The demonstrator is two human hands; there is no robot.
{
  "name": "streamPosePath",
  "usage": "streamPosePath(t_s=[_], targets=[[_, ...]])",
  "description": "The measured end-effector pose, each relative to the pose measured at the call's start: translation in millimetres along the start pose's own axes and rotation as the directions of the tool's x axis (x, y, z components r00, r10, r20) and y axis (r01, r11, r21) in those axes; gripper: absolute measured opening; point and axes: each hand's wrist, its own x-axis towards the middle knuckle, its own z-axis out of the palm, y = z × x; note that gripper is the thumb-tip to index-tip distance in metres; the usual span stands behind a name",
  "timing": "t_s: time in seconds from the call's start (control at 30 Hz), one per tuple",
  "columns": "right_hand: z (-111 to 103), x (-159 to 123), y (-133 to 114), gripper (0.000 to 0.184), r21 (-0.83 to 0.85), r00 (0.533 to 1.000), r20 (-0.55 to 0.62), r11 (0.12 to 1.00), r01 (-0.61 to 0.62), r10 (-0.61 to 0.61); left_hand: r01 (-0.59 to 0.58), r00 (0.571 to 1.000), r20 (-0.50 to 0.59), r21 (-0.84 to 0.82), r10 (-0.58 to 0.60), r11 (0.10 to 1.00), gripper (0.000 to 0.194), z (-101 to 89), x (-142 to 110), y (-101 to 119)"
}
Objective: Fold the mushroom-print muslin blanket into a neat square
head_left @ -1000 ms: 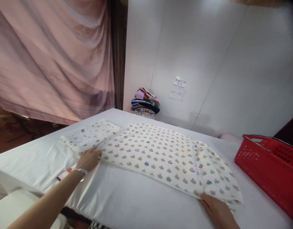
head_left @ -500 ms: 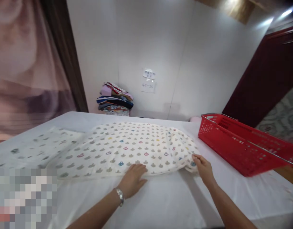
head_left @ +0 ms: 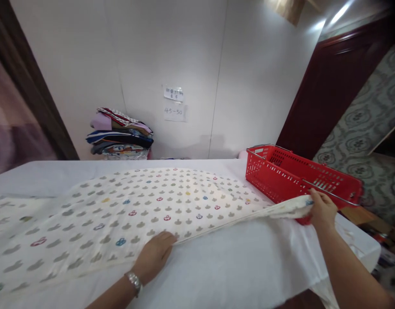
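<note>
One cloth [head_left: 181,208] edge is raised, pinched by the right hand [head_left: 322,211]; left hand [head_left: 155,256] lies flat, bare table [head_left: 232,266] alongside.

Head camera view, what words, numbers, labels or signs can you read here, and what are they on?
"45-50": lower paper on the wall.
Upper paper: handwritten characters, too blurred to read.
Patterned cloth, red basket: no readable text.

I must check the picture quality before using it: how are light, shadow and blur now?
Head view: glare from the ceiling light at top right, a soft shadow on the wall left of the basket, blurred curtain at left, "45-50" sign readable.
</note>
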Motion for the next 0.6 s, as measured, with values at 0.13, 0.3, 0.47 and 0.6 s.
streamPosePath(t_s=[0.13,0.3,0.47,0.6], targets=[[-21.5,-30.8,16.0,0.041,-0.230,0.843,0.537,0.969,0.091,0.048,0.117,0.992,-0.025,-0.090,-0.120,0.989,0.025,-4.1,-3.2,-2.7],[-50.4,-73.5,23.6,0.045,-0.354,0.405,0.901,0.801,0.483,0.154,0.373,0.923,0.006,-0.262,-0.385,0.890,0.025,-6.1,5.4,-7.6],[-79.7,-82.9,22.4,0.056,-0.221,0.162,0.975,0.669,0.710,0.150,0.546,0.819,0.010,-0.320,-0.574,0.774,0.029,-8.9,15.0,-11.9],[-97.4,-68.4,36.7,0.045,-0.135,0.141,0.990,0.536,0.833,0.030,0.590,0.784,0.050,-0.370,-0.619,0.718,0.033,-10.7,17.4,-15.2]])
